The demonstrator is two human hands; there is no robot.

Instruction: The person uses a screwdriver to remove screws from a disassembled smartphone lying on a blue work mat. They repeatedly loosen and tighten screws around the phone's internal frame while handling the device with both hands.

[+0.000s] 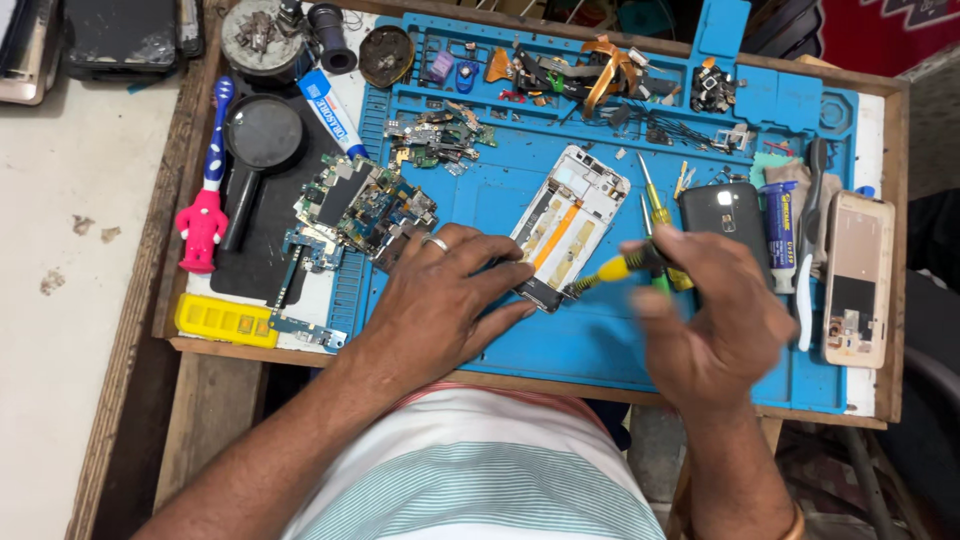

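Note:
An opened white phone frame point(568, 222) lies tilted on the blue repair mat point(600, 340). My left hand point(440, 300), a ring on one finger, rests on the mat with its fingertips pressing the frame's lower end. My right hand point(710, 315) grips a yellow-handled screwdriver point(622, 266) whose tip points at the frame's lower corner. The right hand is blurred.
Loose circuit boards point(365, 205) lie left of the frame, more screwdrivers point(655, 205) and a black phone point(725, 215) to its right. A glue tube point(780, 235), tweezers and a gold phone back point(858, 280) sit at the right edge. A magnifier point(258, 140) and a pink-blue toothbrush point(205, 190) are left.

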